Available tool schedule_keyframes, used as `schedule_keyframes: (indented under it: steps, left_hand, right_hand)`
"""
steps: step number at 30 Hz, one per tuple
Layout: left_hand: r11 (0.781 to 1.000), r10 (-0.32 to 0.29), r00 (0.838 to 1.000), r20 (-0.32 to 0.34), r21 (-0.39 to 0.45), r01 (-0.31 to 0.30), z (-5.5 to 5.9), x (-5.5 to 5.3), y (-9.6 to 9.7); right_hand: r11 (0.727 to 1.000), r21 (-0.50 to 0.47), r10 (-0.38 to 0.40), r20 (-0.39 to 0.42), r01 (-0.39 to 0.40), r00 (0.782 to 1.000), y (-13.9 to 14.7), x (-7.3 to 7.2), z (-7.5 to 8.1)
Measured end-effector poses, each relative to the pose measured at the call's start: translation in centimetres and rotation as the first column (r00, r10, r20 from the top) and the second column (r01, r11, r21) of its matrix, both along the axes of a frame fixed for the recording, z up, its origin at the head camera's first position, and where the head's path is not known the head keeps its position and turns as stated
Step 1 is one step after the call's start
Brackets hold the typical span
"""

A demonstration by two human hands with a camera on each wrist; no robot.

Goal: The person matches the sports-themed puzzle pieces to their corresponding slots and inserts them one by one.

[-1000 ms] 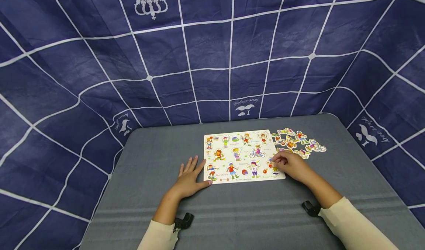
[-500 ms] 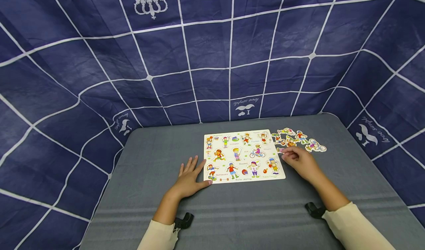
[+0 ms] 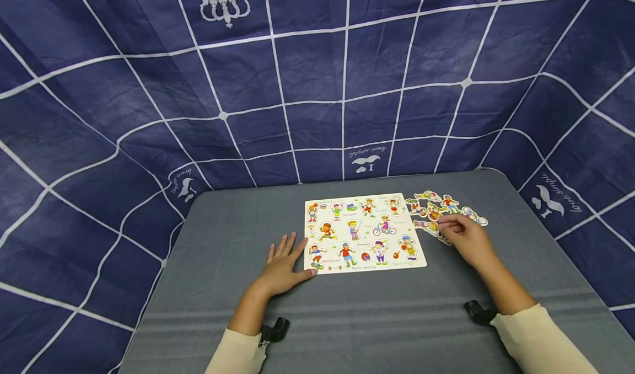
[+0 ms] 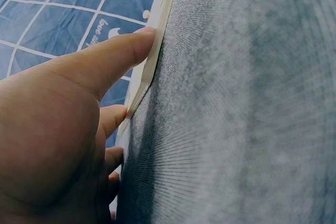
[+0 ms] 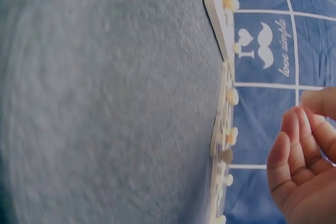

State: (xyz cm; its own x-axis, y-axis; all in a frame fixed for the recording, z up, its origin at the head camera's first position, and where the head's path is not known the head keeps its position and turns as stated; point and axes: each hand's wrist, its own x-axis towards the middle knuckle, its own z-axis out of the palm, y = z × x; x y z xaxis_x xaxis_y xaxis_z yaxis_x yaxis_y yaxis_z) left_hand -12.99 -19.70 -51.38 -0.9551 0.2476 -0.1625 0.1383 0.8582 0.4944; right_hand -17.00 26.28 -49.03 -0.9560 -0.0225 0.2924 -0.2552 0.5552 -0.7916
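Note:
A cream puzzle board (image 3: 342, 238) printed with cartoon sports figures lies flat on the table. My left hand (image 3: 283, 272) rests at its left side with fingers spread. In the left wrist view the thumb (image 4: 131, 45) touches the board's edge. My right hand (image 3: 466, 241) hovers over the loose puzzle pieces beyond the board's right side, fingers loosely bent, thumb near the fingertips, nothing between them. It partly hides a bicycle piece (image 3: 479, 217) and others beneath. A piece with a figure in blue (image 3: 450, 203) lies just past it. Small knobs (image 5: 232, 97) stand on the pieces in the right wrist view.
The grey cloth-covered table (image 3: 238, 219) extends around the board. A dark blue curtain with white grid lines (image 3: 317, 120) hangs behind and on both sides. Black wrist mounts (image 3: 275, 330) sit by the cream sleeves (image 3: 235, 354).
My right hand has moved right, from the board's lower right figure to above the loose pieces. The figure with the orange ball there is now uncovered. My left hand has stayed put.

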Motion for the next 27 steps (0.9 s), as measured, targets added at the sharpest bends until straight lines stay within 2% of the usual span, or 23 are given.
schedule_keyframes:
  steps: [6,14,19,27]
  left_hand:
    - [1.0,-0.001,1.0,-0.005,-0.012,0.001,0.0,-0.1,0.0]
    - [1.0,-0.003,1.0,-0.009,-0.005,0.003,-0.1,0.0,0.0]
    - [1.0,0.001,1.0,-0.008,0.0,-0.001,-0.2,0.0,0.0]
    - [1.0,0.0,1.0,-0.009,0.001,0.0,-0.1,0.1,0.0]
  right_hand:
    - [0.998,0.059,-0.029,-0.013,0.03,0.999,1.0,-0.3,0.1]
    - [0.974,0.219,-0.086,0.093,0.064,0.992,1.7,-0.6,0.2]
    - [0.957,0.283,-0.095,0.111,0.061,0.989,2.0,-0.9,0.1]
    - [0.945,0.327,-0.083,0.186,0.018,0.979,2.3,-1.5,-0.1]
